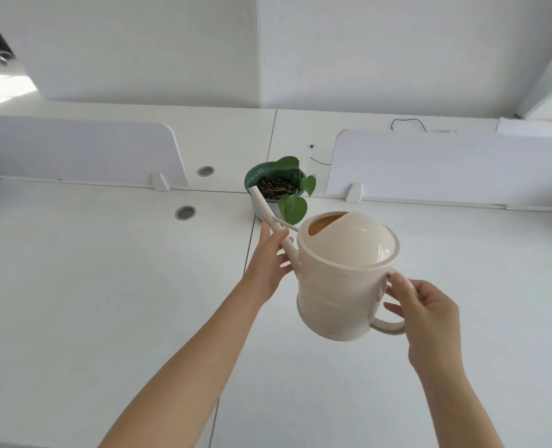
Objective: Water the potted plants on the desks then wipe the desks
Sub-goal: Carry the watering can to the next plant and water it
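Right grip is curling snug round the handle of the cream watering can and tilting it forward. Left grip is wrapping round the long spout, probably steadying the tip over the pot rim. The potted plant is sitting at the back of the worktop, hence the two-handed reach.

Watering can, left hand on spout, right hand on handle

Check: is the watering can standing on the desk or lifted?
Lifted. The right hand grips the handle of the watering can, the left hand holds its spout, and its base hangs above the desk.
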Demonstrator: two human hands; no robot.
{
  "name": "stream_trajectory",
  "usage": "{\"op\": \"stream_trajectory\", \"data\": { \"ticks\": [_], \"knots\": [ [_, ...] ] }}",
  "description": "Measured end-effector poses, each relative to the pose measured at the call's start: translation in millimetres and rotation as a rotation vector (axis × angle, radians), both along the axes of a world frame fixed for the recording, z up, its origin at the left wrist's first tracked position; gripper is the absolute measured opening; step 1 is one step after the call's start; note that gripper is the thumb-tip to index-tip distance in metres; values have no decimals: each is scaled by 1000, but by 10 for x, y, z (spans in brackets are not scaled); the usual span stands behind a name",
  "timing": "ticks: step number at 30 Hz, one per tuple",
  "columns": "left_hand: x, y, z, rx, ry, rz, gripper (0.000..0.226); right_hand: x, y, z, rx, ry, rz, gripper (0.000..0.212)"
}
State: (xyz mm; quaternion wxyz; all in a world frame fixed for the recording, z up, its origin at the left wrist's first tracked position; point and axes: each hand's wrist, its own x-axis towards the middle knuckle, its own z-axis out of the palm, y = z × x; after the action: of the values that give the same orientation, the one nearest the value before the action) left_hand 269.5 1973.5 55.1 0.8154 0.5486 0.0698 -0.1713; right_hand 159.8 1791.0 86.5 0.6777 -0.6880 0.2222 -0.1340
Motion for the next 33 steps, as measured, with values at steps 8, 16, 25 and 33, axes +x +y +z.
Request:
{"op": "stream_trajectory", "data": {
  "ticks": [8,16,25,33],
  "knots": [
    [426,-30,74,-37,75,-117,26,298,184,309,-172,74,-102,27],
    [787,105,16,-17,168,-127,36,625,425,353,-285,141,-100,32],
    [968,56,-164,-76,240,-188,27,767,440,348,-396,196,-135,34],
    [1080,-163,-132,-91,226,-242,34,868,316,456,-481,214,-217,37]
  ]
}}
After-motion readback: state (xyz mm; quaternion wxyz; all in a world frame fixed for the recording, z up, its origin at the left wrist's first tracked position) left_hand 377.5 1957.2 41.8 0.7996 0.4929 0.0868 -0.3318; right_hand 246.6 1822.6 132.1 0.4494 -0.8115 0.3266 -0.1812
